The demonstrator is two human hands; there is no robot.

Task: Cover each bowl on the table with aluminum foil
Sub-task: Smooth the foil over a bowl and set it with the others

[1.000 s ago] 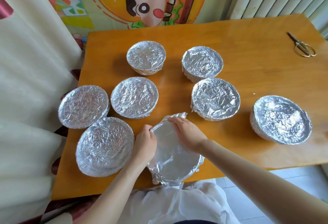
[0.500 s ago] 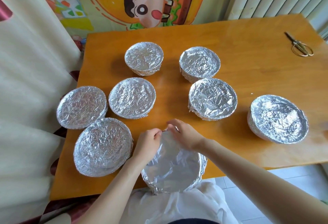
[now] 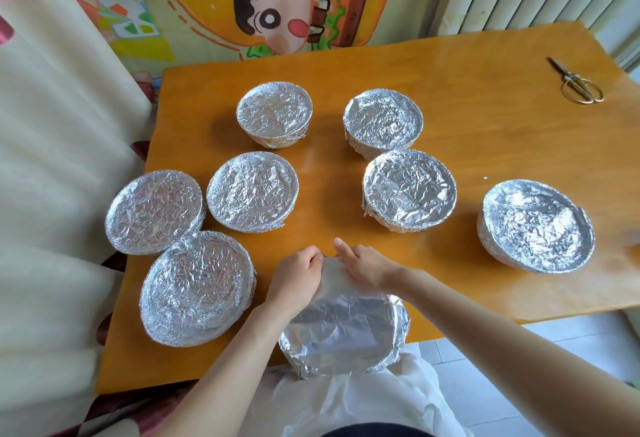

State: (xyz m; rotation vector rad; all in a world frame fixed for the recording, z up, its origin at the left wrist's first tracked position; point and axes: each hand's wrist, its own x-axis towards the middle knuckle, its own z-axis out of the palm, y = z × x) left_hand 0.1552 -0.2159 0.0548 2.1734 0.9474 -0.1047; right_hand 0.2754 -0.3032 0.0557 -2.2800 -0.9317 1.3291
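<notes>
A foil-draped bowl sits at the table's near edge, partly overhanging toward me. My left hand and my right hand both curl over its far rim, pinching the aluminum foil down there. Several other bowls stand wrapped in crinkled foil: two at the back, two in the middle, two at the left and one at the right.
The orange wooden table carries brass scissors at its far right corner. A cream curtain hangs along the left edge. White cloth lies in my lap below the near edge.
The raised foil flap at the bowl's far rim has been folded down. Both hands came together at that far rim, and the bowl slid nearer to me.
</notes>
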